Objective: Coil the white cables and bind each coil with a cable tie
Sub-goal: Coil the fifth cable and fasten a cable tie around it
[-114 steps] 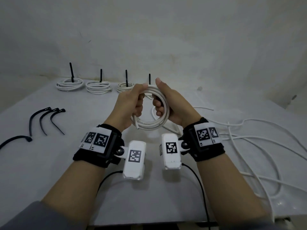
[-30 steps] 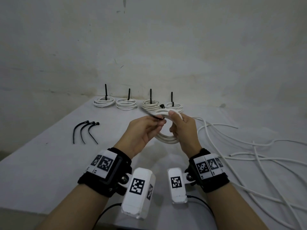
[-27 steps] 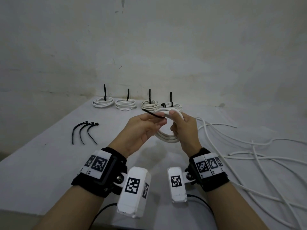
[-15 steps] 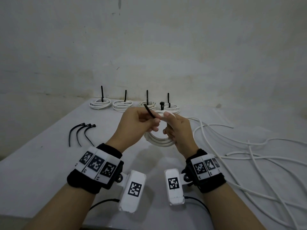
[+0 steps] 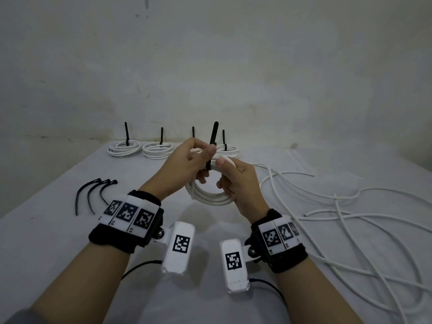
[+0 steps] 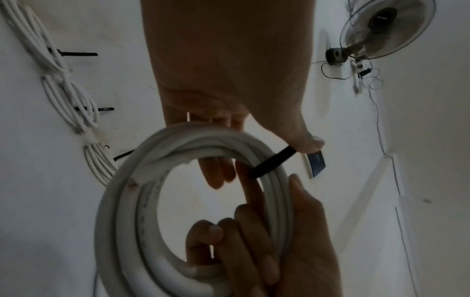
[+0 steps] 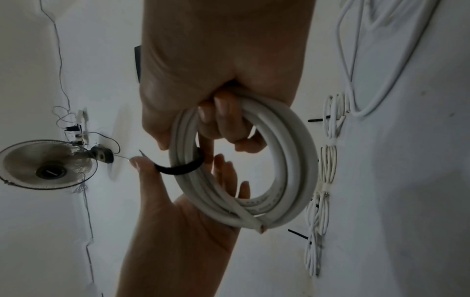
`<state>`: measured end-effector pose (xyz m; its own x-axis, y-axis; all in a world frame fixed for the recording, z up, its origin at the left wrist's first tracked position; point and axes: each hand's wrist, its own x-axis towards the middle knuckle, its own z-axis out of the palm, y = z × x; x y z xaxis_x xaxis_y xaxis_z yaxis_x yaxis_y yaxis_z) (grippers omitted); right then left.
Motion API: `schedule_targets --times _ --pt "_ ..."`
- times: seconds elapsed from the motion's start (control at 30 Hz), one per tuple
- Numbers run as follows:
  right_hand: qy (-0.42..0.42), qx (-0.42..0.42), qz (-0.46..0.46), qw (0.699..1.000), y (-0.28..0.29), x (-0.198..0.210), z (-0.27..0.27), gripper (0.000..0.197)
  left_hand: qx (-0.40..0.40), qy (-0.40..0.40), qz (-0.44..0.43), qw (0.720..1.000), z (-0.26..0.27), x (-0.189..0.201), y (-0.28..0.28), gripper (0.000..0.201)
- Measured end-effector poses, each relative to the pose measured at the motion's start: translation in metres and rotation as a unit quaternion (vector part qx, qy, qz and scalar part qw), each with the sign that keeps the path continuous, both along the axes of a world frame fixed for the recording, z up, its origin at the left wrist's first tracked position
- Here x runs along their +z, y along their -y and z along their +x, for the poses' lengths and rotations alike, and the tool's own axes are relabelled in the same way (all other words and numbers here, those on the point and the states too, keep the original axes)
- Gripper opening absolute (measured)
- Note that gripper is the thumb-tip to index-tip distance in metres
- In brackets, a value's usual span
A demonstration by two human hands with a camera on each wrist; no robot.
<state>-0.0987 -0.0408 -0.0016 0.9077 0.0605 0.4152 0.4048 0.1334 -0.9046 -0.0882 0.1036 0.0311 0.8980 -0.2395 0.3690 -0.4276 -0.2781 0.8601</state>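
Your right hand (image 5: 240, 183) grips the coil (image 5: 210, 197) to stop it unwinding; your left hand (image 5: 187, 164) pinches the tie (image 5: 213, 139) for tightening.

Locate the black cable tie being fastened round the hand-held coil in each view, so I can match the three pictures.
Head: black cable tie at centre, tail standing up above the left hand, right hand holding the coil.
Left wrist: right of centre, crossing the coil's upper right arc.
Right wrist: left of centre, looped over the coil's left arc.
Shared landmark: the row of tied coils.
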Motion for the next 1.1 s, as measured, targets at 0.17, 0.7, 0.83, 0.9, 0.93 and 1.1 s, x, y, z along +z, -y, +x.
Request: schedule_targets --times 0.17,0.7,0.83,0.9,0.93,1.1 --pt "0.050 -0.038 -0.020 0.998 0.000 -0.002 0.001 0.013 -0.024 0.033 -0.071 0.997 0.008 -0.002 0.011 0.049" --pt "-0.184 0.165 0.056 0.967 0.024 0.000 0.012 0.028 -0.028 0.034 -0.202 0.978 0.007 -0.036 0.020 0.017" --pt "-0.218 0.194 0.085 0.953 0.024 -0.006 0.015 0.023 -0.037 0.027 -0.188 0.981 0.000 -0.035 0.021 0.014" --pt "-0.220 0.208 0.104 0.947 0.024 -0.008 0.016 0.022 -0.039 0.021 -0.183 0.982 -0.002 -0.035 0.022 0.014" --pt "-0.224 0.214 0.118 0.943 0.025 -0.007 0.017 0.024 -0.043 0.018 -0.184 0.982 -0.003 -0.034 0.021 0.014" --pt "-0.230 0.225 0.167 0.932 0.027 -0.008 0.021 0.039 -0.090 -0.003 -0.195 0.977 -0.005 -0.030 0.020 0.023"
